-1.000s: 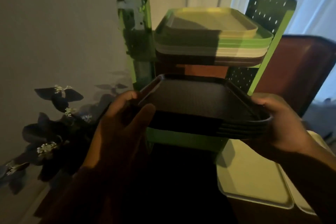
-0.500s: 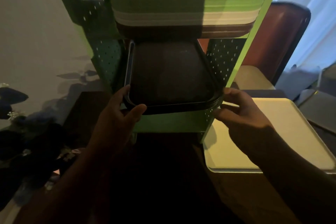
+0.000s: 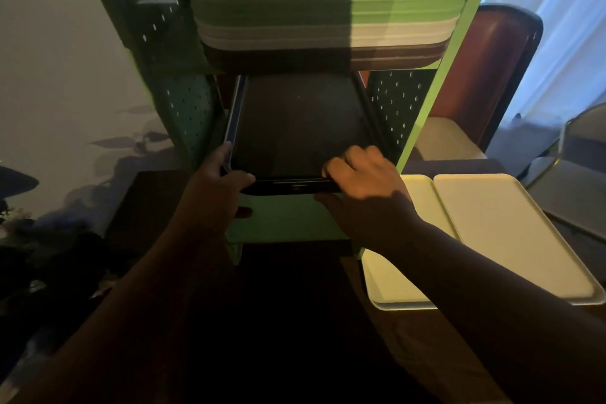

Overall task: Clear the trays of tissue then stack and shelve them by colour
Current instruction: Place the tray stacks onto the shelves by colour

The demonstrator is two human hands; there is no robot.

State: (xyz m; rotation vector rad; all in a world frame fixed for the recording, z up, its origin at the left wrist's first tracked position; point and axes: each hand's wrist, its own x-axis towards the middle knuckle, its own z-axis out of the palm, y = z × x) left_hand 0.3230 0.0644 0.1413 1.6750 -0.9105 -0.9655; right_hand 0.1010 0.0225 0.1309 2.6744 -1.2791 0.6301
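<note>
Stack of dark trays (image 3: 296,128) sitting in the lower bay of the green perforated rack (image 3: 406,108), mostly pushed in, front edge overhanging the shelf lip slightly. Several trays in the stack judging by layered rims at the front; exact count unclear in the low light.

Left hand (image 3: 216,187) gripping the near-left corner: thumb curled over the front rim, fingers wrapped along the left side edge. Right hand (image 3: 360,187) on the near-right part of the front rim: fingers curled over the top edge into the tray, thumb underneath the rim. Both hands closed on the stack.

Upper shelf directly above: mixed tray stack (image 3: 328,16), cream on top, then green, then pale grey-white, then brown at the bottom. Left half in shadow, right half lit.

Right of the rack, on the dark table (image 3: 295,321): two cream trays (image 3: 505,239) lying flat, one overlapping the other, near edge of the lower one just beside the rack's right foot. No tissue visible on them.

Behind rack, right: red-brown chair (image 3: 492,69) with pale seat. Further right: light curtain (image 3: 564,26). Far left: dark plant leaves (image 3: 19,200) against the wall, casting shadows.
</note>
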